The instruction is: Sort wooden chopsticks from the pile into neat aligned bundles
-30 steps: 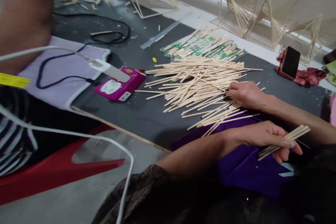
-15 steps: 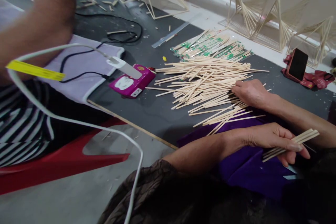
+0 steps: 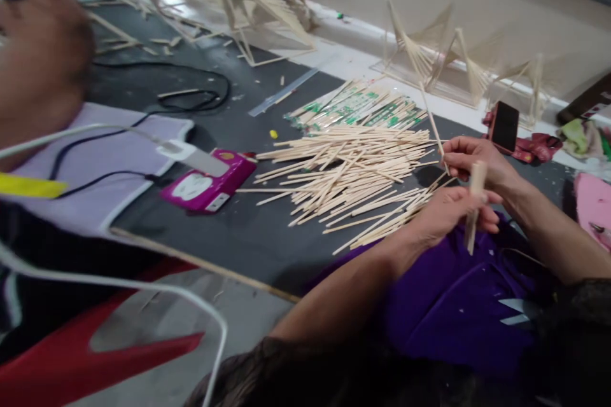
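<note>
Many pale wooden sticks lie in a loose heap on the dark grey table. My left hand is closed around a small bundle of sticks, held nearly upright over purple cloth. Just beyond it, my right hand pinches one stick, which points up and away to the left. The two hands are close to each other at the heap's right end. Behind the heap are sticks in clear wrappers with green print.
A magenta power socket with a white plug and cables sits left of the heap. Stick frames stand along the wall. A phone lies at the right. Another person's arm reaches in at the left.
My right hand has lifted a stick off the heap. My left hand has moved up beside it, its bundle turned more upright. The view has shifted, and the other person's arm sits further left.
</note>
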{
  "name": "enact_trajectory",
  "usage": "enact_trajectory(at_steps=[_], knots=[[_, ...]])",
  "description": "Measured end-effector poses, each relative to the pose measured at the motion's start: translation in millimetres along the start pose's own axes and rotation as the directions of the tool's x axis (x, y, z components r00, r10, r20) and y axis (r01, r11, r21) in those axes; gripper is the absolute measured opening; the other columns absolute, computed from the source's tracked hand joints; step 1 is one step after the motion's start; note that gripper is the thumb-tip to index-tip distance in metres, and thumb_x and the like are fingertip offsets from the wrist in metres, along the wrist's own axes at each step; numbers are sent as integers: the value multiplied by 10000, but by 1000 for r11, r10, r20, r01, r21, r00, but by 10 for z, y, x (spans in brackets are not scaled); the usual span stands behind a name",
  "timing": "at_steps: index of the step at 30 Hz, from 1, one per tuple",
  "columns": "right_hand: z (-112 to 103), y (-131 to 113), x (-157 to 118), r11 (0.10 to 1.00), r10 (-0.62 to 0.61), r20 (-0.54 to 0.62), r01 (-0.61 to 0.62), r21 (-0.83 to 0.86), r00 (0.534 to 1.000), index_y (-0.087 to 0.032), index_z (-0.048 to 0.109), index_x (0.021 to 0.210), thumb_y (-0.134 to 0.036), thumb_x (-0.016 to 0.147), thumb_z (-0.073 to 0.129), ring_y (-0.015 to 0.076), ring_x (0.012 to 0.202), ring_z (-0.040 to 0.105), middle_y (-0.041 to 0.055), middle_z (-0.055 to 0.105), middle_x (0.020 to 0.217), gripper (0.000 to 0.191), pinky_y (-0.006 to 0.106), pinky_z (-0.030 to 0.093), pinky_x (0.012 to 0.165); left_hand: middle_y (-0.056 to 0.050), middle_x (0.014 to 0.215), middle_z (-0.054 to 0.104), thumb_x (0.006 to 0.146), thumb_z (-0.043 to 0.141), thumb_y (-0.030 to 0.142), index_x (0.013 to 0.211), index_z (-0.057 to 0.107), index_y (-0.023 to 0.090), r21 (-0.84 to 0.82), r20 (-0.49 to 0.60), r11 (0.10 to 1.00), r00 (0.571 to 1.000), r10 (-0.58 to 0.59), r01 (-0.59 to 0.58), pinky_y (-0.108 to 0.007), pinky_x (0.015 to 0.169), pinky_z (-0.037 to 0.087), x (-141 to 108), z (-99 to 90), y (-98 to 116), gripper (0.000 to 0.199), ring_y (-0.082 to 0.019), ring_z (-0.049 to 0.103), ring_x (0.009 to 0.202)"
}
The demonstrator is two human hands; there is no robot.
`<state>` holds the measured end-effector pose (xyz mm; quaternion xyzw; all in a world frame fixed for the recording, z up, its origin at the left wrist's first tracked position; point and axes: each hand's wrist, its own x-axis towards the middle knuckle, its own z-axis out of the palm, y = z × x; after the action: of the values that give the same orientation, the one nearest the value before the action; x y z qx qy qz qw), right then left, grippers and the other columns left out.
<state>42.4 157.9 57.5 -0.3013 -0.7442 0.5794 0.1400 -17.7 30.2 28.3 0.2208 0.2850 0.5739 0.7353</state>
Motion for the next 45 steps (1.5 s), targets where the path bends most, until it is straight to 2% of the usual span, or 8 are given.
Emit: enact_trajectory(at_steps=[2,4,7,19,27,36,40,45], knots=[[-123,46,-88,977,88,-75,-72,203,993,-157,638,846,-369,656,743,57,462,442,-40,565,610,303,203,293,428,-36,695,718,825,692,328,897,710,128,2,-244,993,963,116,-119,-235,660,541,51,-44,92,213,-134,690,625],[-219,87,-185,950,141,-88,-110,291,986,-152,658,846,-380,624,773,50,457,444,-41,562,604,338,190,271,401,-45,745,737,868,641,270,891,702,134,26,-440,982,880,181,-189,-234,685,545,92,-87,174,151,-131,699,668],[-278,118,-326,952,162,-95,-130,278,982,-154,664,828,-387,624,780,51,455,458,-39,571,604,331,184,256,383,-64,820,752,891,606,216,882,697,133,21,-547,978,816,186,-209,-268,765,554,116,-131,254,123,-139,709,733],[-73,223,-508,997,53,99,-46,-69,994,-152,662,784,-307,730,637,74,488,470,-43,566,562,166,218,347,496,-64,787,746,902,580,155,881,700,131,-60,-501,983,857,119,-171,-278,810,563,113,-178,242,124,-134,708,729],[-66,283,-530,981,59,154,-28,-193,986,-148,657,758,-257,730,587,83,501,496,-26,590,597,132,218,379,510,-67,877,749,912,568,177,960,672,130,-6,-551,979,817,167,-204,-344,904,555,146,-197,234,124,-160,720,836],[-69,318,-532,980,46,233,2,-201,971,-137,644,681,-296,771,582,80,509,497,-21,576,557,193,220,362,524,-40,816,736,894,592,176,926,675,143,107,-554,970,797,239,-217,-322,822,583,188,-197,184,95,-152,725,769],[-133,279,-528,988,-24,197,53,-142,980,-129,639,659,-334,775,599,75,500,457,-23,556,540,239,230,341,524,-33,816,742,846,671,233,942,687,152,237,-478,938,810,340,-254,-317,809,589,259,-107,239,126,-163,730,793],[-430,298,-431,952,-259,102,272,-142,960,-130,649,638,-338,774,623,96,583,501,11,610,622,250,245,369,581,-30,812,756,766,767,342,931,719,166,441,-245,800,802,544,-407,-297,777,587,483,89,319,246,-181,730,833]])
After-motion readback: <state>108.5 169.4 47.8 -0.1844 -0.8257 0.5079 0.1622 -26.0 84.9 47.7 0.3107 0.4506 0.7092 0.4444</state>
